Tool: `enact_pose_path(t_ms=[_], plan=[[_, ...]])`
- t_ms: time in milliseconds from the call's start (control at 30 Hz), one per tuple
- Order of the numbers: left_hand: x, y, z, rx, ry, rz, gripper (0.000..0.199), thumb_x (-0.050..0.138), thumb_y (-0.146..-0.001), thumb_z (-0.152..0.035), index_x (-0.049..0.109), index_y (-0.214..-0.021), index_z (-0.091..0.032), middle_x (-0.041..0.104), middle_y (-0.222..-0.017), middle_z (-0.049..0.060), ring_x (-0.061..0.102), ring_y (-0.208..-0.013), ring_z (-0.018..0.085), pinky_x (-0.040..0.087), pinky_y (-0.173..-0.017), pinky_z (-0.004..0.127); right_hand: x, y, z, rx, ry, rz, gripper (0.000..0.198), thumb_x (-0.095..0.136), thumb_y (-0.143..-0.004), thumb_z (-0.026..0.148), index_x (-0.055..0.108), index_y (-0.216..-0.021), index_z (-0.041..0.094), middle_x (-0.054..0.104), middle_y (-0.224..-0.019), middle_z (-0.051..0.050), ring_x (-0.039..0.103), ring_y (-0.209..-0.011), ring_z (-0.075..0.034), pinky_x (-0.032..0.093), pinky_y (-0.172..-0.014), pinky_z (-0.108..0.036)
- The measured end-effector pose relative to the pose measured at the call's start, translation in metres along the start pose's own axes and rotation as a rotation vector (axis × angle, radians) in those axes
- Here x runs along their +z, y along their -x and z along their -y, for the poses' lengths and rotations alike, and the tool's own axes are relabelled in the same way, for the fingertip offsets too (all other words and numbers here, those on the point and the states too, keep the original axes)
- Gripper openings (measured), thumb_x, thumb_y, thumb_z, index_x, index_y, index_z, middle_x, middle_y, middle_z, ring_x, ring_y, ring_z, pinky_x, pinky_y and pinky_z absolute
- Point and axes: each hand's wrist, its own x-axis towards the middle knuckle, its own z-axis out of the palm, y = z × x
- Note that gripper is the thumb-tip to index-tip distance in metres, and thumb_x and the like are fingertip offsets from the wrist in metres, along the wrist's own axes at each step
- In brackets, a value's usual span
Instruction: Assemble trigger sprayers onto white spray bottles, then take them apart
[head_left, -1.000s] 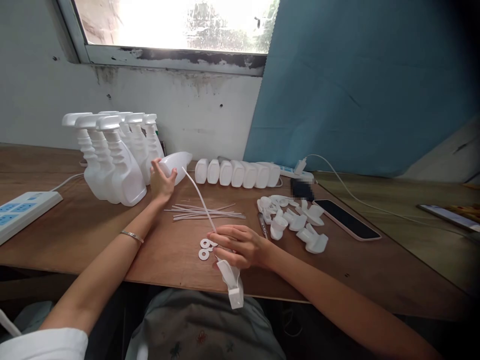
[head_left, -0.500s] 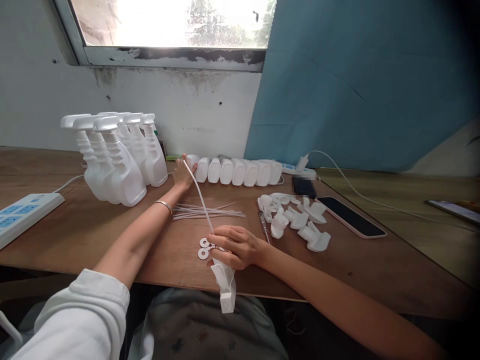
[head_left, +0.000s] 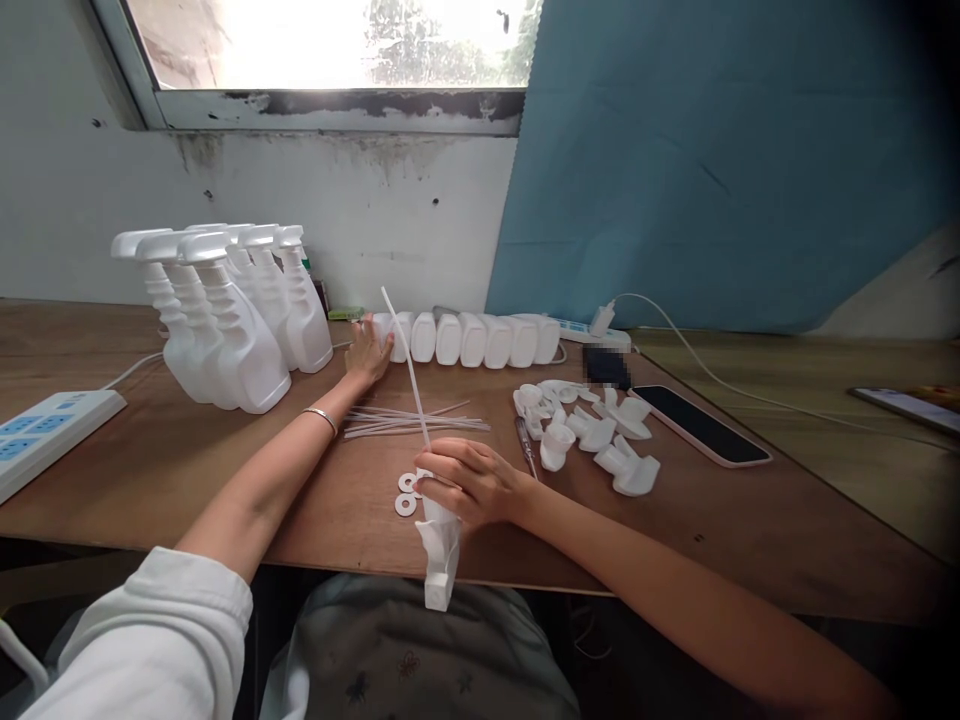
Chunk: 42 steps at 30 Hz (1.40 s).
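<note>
My right hand (head_left: 472, 482) is closed around a white trigger spray head (head_left: 441, 560) near the table's front edge. From its top a thin white dip tube (head_left: 412, 378) rises, leaning left. Flat white washers (head_left: 406, 505) lie just left of these fingers, partly covered by them. At the back, my left hand (head_left: 366, 357) has its fingers around the leftmost white bottle (head_left: 381, 326) of a row lying with bases facing me. Several loose dip tubes (head_left: 450, 424) rest on the wood between my hands.
Assembled spray bottles (head_left: 247, 340) stand at the left beside a power strip (head_left: 56, 430). To the right lie several loose spray heads (head_left: 630, 468), a screwdriver (head_left: 526, 445) and a phone (head_left: 701, 425). A white cable (head_left: 690, 348) trails across the right side.
The dip tube's upper end has swung away from my left hand and now stands straighter. My right hand has tilted the spray head slightly left. My left hand stays at the leftmost bottle.
</note>
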Motion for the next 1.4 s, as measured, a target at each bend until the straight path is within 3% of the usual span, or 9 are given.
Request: enact_pose_path(t_ms=[233,433,567,700,800,933,1000,1200,1400], plan=[[-0.013,-0.001,-0.001,0.011,-0.020,0.044,0.067,0.031,-0.082,-0.055,0.019,-0.138,-0.021,0.042,-0.121,0.022,0.053,-0.099,0.039,0.038,-0.079,0.050,0.000,0.000,0.000,0.045,0.210,0.038,0.010,0.060,-0.076,0.016,0.052,-0.082,0.018,0.064,-0.091,-0.001,0.055,-0.085,-0.012,0.046,-0.077,-0.024],[-0.041,0.003,-0.005,0.133,0.140,-0.215,0.063,0.037,-0.082,-0.046,0.027,-0.133,-0.011,0.041,-0.127,0.022,0.038,-0.119,0.033,0.028,-0.095,0.046,-0.004,-0.006,-0.003,0.190,0.574,0.104,0.006,0.055,-0.080,0.016,0.054,-0.075,0.018,0.062,-0.073,0.002,0.053,-0.076,-0.011,0.038,-0.074,-0.026],[-0.068,0.026,-0.008,0.278,0.269,-0.186,0.046,0.036,-0.084,-0.042,0.042,-0.120,-0.013,0.049,-0.121,0.015,0.043,-0.115,0.027,0.029,-0.098,0.041,-0.004,-0.011,-0.009,0.281,0.660,0.197,0.010,0.050,-0.081,0.010,0.053,-0.074,0.017,0.059,-0.069,-0.001,0.053,-0.084,-0.015,0.034,-0.087,-0.030],[-0.082,0.037,-0.002,0.108,0.359,-0.218,0.050,0.050,-0.075,-0.040,0.043,-0.116,-0.011,0.048,-0.121,0.018,0.041,-0.116,0.029,0.029,-0.098,0.043,-0.002,-0.010,-0.014,0.346,0.665,0.295,0.010,0.046,-0.082,0.009,0.051,-0.077,0.016,0.053,-0.064,0.000,0.048,-0.067,-0.014,0.034,-0.075,-0.030],[-0.090,0.048,-0.006,0.115,0.597,-0.034,0.048,0.050,-0.076,-0.043,0.044,-0.114,-0.014,0.052,-0.117,0.014,0.047,-0.112,0.026,0.033,-0.096,0.041,-0.001,-0.006,-0.014,0.407,0.685,0.362,0.013,0.043,-0.082,0.009,0.047,-0.073,0.017,0.048,-0.061,0.000,0.041,-0.059,-0.014,0.028,-0.060,-0.029],[-0.097,0.081,-0.034,0.178,0.977,0.590,0.043,0.050,-0.078,-0.047,0.049,-0.108,-0.016,0.062,-0.103,0.010,0.057,-0.096,0.023,0.043,-0.084,0.038,-0.001,-0.005,-0.012,0.508,0.760,0.454,0.018,0.041,-0.079,0.004,0.044,-0.067,0.017,0.047,-0.060,-0.002,0.042,-0.061,-0.017,0.023,-0.056,-0.030],[-0.094,0.098,-0.049,0.143,1.075,0.756,0.051,0.066,-0.068,-0.040,0.048,-0.110,-0.017,0.062,-0.102,0.008,0.058,-0.093,0.023,0.047,-0.078,0.034,-0.001,-0.006,-0.010,0.580,0.747,0.527,0.019,0.040,-0.077,0.002,0.043,-0.066,0.017,0.048,-0.061,-0.003,0.042,-0.060,-0.017,0.022,-0.055,-0.030],[-0.080,0.112,-0.052,-0.100,1.063,0.793,0.048,0.075,-0.059,-0.032,0.056,-0.098,-0.012,0.061,-0.067,0.002,0.058,-0.055,0.013,0.048,-0.051,0.025,0.005,-0.008,-0.006,0.611,0.453,0.648,0.010,0.042,-0.082,0.013,0.047,-0.074,0.015,0.051,-0.069,-0.005,0.042,-0.060,-0.016,0.024,-0.053,-0.029],[-0.085,0.105,-0.038,-0.046,1.051,0.817,0.043,0.076,-0.057,-0.026,0.061,-0.096,-0.011,0.060,-0.063,-0.001,0.053,-0.051,0.009,0.046,-0.046,0.021,0.008,-0.004,-0.010,0.489,0.400,0.560,0.015,0.039,-0.086,0.013,0.054,-0.082,0.015,0.056,-0.077,-0.005,0.046,-0.068,-0.017,0.029,-0.058,-0.029]])
